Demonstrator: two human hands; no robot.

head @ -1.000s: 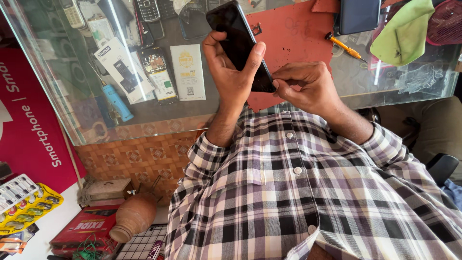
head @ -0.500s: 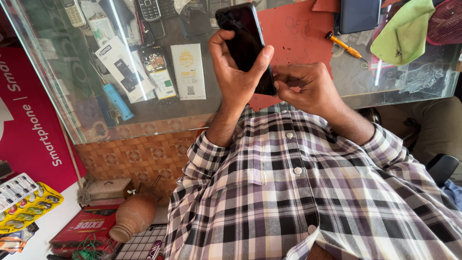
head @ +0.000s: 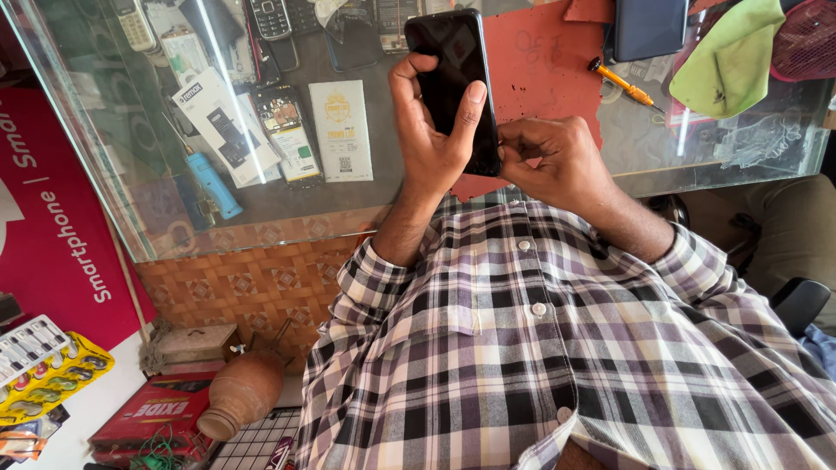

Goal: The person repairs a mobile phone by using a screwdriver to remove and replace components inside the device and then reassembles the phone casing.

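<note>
One black phone [head: 453,83] stands upright above the glass counter [head: 740,148], its dark screen facing the camera. The left hand [head: 431,130] has its grip clenched around the phone, thumb on one long edge and fingertips [head: 475,91] on the other. The right hand [head: 553,161] is curled at the phone's lower corner, its fingertips touching the edge there; whether that grip truly pinches the phone or something small I cannot tell. Both forearms come out of the sleeves of one checked shirt [head: 557,348]. On the counter lies one red mat [head: 544,70] behind the phone, one screwdriver with a yellow handle [head: 620,81] just beside the mat, one green cloth [head: 727,57] near the far corner and one dark blue case [head: 649,26] at the top edge. Under the glass are two keypad phones [head: 270,17], one blue tool [head: 213,184] and three flat printed packets [head: 340,130] side by side. Down on the floor stands one brown clay pot [head: 242,392] next to one red box [head: 148,413]
</note>
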